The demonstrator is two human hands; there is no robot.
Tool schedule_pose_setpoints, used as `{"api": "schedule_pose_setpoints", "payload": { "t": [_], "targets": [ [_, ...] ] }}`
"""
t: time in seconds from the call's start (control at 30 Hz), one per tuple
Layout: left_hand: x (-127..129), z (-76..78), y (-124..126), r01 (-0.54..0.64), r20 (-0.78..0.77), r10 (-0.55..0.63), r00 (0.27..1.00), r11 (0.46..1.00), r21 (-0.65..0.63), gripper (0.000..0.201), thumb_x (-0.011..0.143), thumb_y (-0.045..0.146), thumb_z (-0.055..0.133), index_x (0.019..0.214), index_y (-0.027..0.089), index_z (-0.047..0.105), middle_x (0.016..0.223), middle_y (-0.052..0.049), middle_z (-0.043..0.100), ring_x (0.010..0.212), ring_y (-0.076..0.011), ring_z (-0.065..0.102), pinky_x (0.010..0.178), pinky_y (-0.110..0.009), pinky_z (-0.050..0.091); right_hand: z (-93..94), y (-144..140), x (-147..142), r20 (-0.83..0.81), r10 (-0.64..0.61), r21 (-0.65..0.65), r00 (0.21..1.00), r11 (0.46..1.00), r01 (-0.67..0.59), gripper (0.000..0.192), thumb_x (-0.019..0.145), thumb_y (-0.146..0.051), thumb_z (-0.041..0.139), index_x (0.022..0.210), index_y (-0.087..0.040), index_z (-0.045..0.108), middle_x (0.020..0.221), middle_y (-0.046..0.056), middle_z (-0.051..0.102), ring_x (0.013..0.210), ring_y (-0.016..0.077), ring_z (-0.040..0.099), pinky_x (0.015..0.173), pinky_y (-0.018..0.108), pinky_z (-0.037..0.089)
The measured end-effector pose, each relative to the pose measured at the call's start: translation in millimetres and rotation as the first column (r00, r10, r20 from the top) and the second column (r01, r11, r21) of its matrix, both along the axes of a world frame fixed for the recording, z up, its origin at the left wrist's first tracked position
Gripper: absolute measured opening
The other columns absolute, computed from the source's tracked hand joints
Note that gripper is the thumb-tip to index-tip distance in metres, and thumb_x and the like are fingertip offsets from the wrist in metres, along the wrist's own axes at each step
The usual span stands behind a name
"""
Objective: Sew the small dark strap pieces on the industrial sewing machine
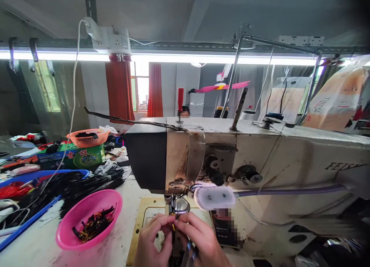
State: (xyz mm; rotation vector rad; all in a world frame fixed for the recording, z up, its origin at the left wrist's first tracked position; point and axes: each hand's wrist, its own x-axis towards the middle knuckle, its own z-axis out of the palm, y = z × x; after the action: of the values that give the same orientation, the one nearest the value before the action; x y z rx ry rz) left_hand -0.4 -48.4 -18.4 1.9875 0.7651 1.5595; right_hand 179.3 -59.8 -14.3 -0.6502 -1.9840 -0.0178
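My left hand and my right hand meet in front of the needle area of a sewing machine. Thumbs and fingertips are closed in a pinch on a small gold-and-black strip, most of it hidden by the fingers. In the palm side of my right hand lies a shiny metal tool, whose kind I cannot make out. Just beyond the fingertips are the presser-foot parts. A yellowed plate surrounds the stitching spot.
A pink bowl of black and gold scraps stands left. Behind it lie bundled black cords, a blue-rimmed tray and an orange basket. A lit lamp hangs close above my right hand. Another person is partly visible behind the machine.
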Motion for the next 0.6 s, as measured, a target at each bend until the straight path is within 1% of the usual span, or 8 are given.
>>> {"api": "schedule_pose_setpoints", "payload": {
  "t": [0.07,0.17,0.23,0.27,0.33,0.43,0.5,0.6],
  "targets": [
    [-0.6,1.3,-0.6,0.070,0.025,-0.069,0.997,0.997,-0.034,0.035,0.082,0.007,0.061,0.112,0.021,0.073,0.097,-0.007,0.074,0.081,-0.0185,0.073,0.075,-0.027,0.063,-0.2,0.6,0.4,-0.011,-0.013,0.014,1.000,1.000,0.013,0.036,0.092,-0.006,0.047,0.125,-0.018,0.057,0.097,0.011,0.062,0.082,0.0184,0.064,0.068,0.027,0.056],
    [1.2,-1.0,1.1,0.170,0.108,-0.154,0.982,0.973,-0.156,0.030,0.083,0.011,0.067,0.111,0.021,0.074,0.096,-0.006,0.073,0.079,-0.0183,0.073,0.072,-0.026,0.064,-1.8,1.1,1.8,-0.001,-0.005,0.003,1.000,1.000,0.005,0.038,0.092,-0.006,0.048,0.126,-0.018,0.057,0.099,0.011,0.061,0.086,0.0188,0.064,0.070,0.028,0.057],
    [2.2,-2.3,4.0,0.207,0.141,-0.180,0.973,0.956,-0.209,0.027,0.084,0.012,0.068,0.108,0.021,0.075,0.094,-0.006,0.073,0.078,-0.0181,0.074,0.070,-0.025,0.064,-2.3,0.9,2.5,0.003,-0.010,-0.005,1.000,1.000,0.010,0.040,0.091,-0.004,0.045,0.127,-0.018,0.057,0.106,0.013,0.060,0.091,0.0186,0.065,0.074,0.028,0.058],
    [2.4,-2.0,5.5,0.205,0.138,-0.179,0.974,0.956,-0.208,0.027,0.084,0.011,0.067,0.108,0.021,0.076,0.092,-0.005,0.073,0.079,-0.0181,0.074,0.070,-0.025,0.063,-2.0,0.7,2.5,-0.004,-0.009,-0.003,1.000,1.000,0.009,0.041,0.091,-0.004,0.044,0.127,-0.018,0.057,0.108,0.013,0.059,0.093,0.0186,0.065,0.075,0.028,0.058],
    [2.3,1.0,8.4,0.151,0.097,-0.139,0.986,0.979,-0.135,0.033,0.082,0.007,0.066,0.109,0.022,0.076,0.090,-0.004,0.075,0.077,-0.0170,0.074,0.070,-0.023,0.063,0.0,0.1,1.8,-0.020,0.010,-0.003,1.000,1.000,-0.010,0.041,0.092,-0.004,0.044,0.129,-0.018,0.056,0.113,0.014,0.059,0.098,0.0190,0.066,0.080,0.028,0.059],
    [2.6,8.8,11.2,0.012,0.036,-0.014,0.999,0.999,0.043,0.043,0.079,0.001,0.064,0.113,0.025,0.075,0.083,0.001,0.076,0.071,-0.0134,0.072,0.071,-0.019,0.060,6.2,-0.7,-0.4,-0.041,0.058,-0.019,0.997,0.998,-0.059,0.039,0.094,-0.009,0.050,0.132,-0.018,0.053,0.115,0.015,0.061,0.106,0.0208,0.065,0.086,0.029,0.058],
    [4.0,12.9,12.6,-0.044,0.012,0.043,0.999,0.991,0.126,0.046,0.078,0.000,0.064,0.114,0.026,0.074,0.080,0.002,0.076,0.070,-0.0125,0.072,0.072,-0.019,0.060,11.5,-0.7,-1.8,-0.062,0.056,-0.034,0.996,0.998,-0.058,0.033,0.096,-0.014,0.053,0.129,-0.018,0.055,0.111,0.013,0.063,0.103,0.0199,0.066,0.086,0.027,0.058],
    [7.4,15.6,14.8,-0.098,-0.022,0.104,0.994,0.977,0.189,0.042,0.078,0.000,0.062,0.110,0.024,0.075,0.080,0.001,0.076,0.069,-0.0132,0.072,0.070,-0.018,0.059,19.7,0.7,-2.9,-0.070,0.009,-0.017,0.997,1.000,-0.010,0.023,0.098,-0.011,0.049,0.117,-0.017,0.061,0.098,0.011,0.066,0.090,0.0172,0.068,0.076,0.024,0.059]
  ]
}}
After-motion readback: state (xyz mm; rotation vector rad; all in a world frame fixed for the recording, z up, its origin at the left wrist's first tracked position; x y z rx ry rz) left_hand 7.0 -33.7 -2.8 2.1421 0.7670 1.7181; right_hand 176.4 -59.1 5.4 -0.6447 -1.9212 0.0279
